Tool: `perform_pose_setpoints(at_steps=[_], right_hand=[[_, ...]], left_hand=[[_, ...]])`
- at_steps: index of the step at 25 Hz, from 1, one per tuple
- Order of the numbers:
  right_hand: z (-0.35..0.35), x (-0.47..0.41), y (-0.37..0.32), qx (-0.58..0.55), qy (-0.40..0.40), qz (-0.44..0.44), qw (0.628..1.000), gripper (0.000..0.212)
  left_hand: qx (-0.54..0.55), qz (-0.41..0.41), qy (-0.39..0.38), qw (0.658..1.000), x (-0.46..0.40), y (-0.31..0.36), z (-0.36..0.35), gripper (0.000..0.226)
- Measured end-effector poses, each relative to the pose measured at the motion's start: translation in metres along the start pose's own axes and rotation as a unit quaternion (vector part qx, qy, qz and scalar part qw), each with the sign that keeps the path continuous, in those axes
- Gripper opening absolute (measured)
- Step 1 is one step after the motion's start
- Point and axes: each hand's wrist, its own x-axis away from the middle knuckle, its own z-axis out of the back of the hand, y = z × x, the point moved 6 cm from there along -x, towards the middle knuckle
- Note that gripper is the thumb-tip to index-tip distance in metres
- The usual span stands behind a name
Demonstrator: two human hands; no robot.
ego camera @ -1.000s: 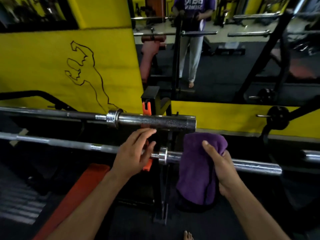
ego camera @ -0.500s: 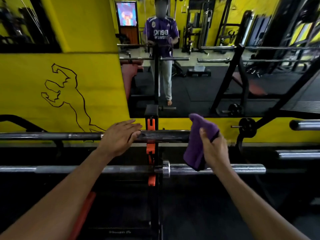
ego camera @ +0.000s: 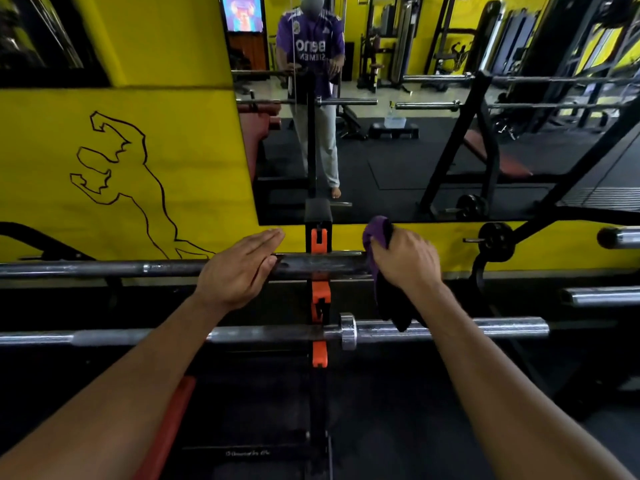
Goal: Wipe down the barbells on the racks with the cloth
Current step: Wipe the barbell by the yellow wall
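I am wiping the upper barbell (ego camera: 311, 265) on the rack (ego camera: 318, 244): my right hand (ego camera: 407, 259) grips the purple cloth (ego camera: 377, 233) bunched against its sleeve end, my left hand (ego camera: 239, 268) rests flat-fingered steadying it, and next I should drag the cloth along the sleeve.
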Motion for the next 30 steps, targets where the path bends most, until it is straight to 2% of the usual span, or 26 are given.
perform_pose_setpoints(at_steps=[2,5,7,9,11,13,14,16,17,19,21,23,25,27,30], right_hand=[[-0.009,0.004,-0.031,0.052,-0.008,0.048,0.997,0.028],[-0.037,0.052,-0.055,-0.012,-0.005,0.171,0.985,0.049],[-0.047,0.082,-0.039,-0.051,-0.018,0.229,0.972,0.066],[-0.042,0.090,-0.010,-0.064,0.007,0.241,0.968,0.073],[-0.028,0.083,0.013,-0.073,0.054,0.205,0.975,0.066],[-0.006,0.057,0.024,-0.080,0.102,0.111,0.985,0.042],[0.005,0.038,0.024,-0.079,0.080,0.039,0.993,0.034],[0.002,0.000,0.015,-0.032,-0.057,-0.084,0.994,0.037],[-0.003,-0.013,0.001,0.010,-0.129,-0.089,0.987,0.041],[-0.015,-0.017,-0.036,0.054,-0.178,-0.029,0.982,0.046],[-0.027,0.008,-0.068,0.034,-0.106,0.053,0.992,0.041],[-0.036,0.052,-0.074,-0.041,-0.032,0.108,0.993,0.038],[-0.041,0.079,-0.056,-0.112,-0.019,0.161,0.980,0.054],[-0.036,0.087,-0.029,-0.106,-0.011,0.182,0.978,0.060],[-0.012,0.073,-0.002,-0.049,0.061,0.160,0.984,0.046]], left_hand=[[0.005,0.003,0.007,1.000,0.000,-0.002,0.000,0.056],[0.011,-0.004,0.014,1.000,0.000,0.000,0.001,0.055],[0.011,-0.005,0.015,1.000,0.000,0.000,0.002,0.055],[0.003,-0.002,0.018,1.000,-0.001,0.000,0.003,0.055],[-0.007,-0.004,0.018,1.000,-0.001,0.001,0.003,0.057],[-0.013,-0.004,0.014,1.000,0.000,0.001,0.003,0.059],[-0.015,-0.004,0.015,1.000,0.000,0.001,0.003,0.058],[-0.015,-0.006,0.021,1.000,-0.001,0.002,0.004,0.055],[-0.014,-0.008,0.022,1.000,0.000,0.002,0.003,0.055],[-0.010,-0.012,0.019,1.000,0.000,0.002,0.003,0.059],[-0.002,-0.013,0.023,1.000,0.000,0.000,0.003,0.062],[-0.003,-0.015,0.027,1.000,0.001,0.000,0.003,0.061],[-0.015,-0.023,0.031,0.999,0.001,0.002,0.003,0.059],[-0.015,-0.030,0.029,0.999,0.000,0.003,0.004,0.058],[-0.006,-0.015,0.021,1.000,0.001,0.001,0.003,0.054]])
